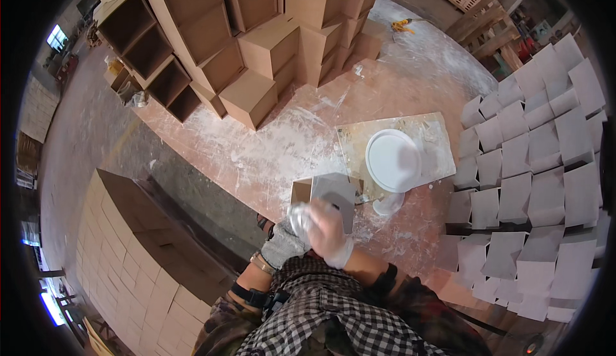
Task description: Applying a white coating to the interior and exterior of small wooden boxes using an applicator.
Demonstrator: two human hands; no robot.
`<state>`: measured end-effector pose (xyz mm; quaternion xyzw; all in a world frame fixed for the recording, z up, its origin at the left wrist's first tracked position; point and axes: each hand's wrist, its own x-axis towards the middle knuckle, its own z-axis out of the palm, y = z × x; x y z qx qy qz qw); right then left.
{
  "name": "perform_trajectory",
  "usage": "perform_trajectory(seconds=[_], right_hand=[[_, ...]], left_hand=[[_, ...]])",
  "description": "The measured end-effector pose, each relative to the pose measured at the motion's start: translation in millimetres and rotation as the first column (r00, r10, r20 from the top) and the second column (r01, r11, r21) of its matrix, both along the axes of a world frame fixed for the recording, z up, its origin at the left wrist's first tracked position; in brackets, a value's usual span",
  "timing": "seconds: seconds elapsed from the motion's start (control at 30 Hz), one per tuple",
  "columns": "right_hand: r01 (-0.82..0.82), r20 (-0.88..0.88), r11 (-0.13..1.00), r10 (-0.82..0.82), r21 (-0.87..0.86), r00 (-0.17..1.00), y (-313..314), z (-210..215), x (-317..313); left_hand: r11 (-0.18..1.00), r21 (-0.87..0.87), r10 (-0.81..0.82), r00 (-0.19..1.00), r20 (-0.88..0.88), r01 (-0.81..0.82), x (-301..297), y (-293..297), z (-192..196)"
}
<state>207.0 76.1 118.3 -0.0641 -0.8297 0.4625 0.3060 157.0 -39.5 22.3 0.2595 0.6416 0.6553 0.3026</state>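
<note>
In front of my body stands a small box (340, 192), its upper face coated pale grey and a brown hollow showing at its left. My left hand (285, 244), in a grey knit glove, is at the box's near left side; its fingers are hidden behind a blurred, shiny whitish patch. Above the box's near end, my right hand (328, 233) is curled closed, with white material around its wrist. Motion smears the right fingers, and what they hold cannot be made out. A round white tub (393, 160) stands on a stained board (439, 141) to the right.
Brown open boxes (250, 99) are stacked high at the far side. Rows of pale-coated boxes (513, 170) fill the right. At lower left is another stack of light boxes (128, 260). A yellow tool (403, 26) lies at the far edge of the white-smeared table (276, 154).
</note>
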Motion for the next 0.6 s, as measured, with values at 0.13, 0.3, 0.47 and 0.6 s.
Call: perform_trajectory(seconds=[0.13,0.3,0.47,0.6], right_hand=[[0.16,0.024,0.986,-0.159,-0.037,0.987,54,-6,-69],[0.154,0.017,0.988,-0.153,-0.016,0.988,51,-12,-64],[0.025,0.044,0.999,-0.024,-0.023,0.999,-2,13,-15],[0.244,0.065,0.968,-0.24,-0.064,0.969,53,-13,-70]], left_hand=[[0.905,-0.323,-0.417,0.732,-0.538,0.278,-22,9,44],[0.895,-0.362,-0.439,0.658,-0.612,0.26,-20,6,28],[0.986,0.123,0.013,0.795,0.607,-0.11,2,-7,-22],[0.918,-0.31,-0.393,0.68,-0.619,0.248,-17,12,34]])
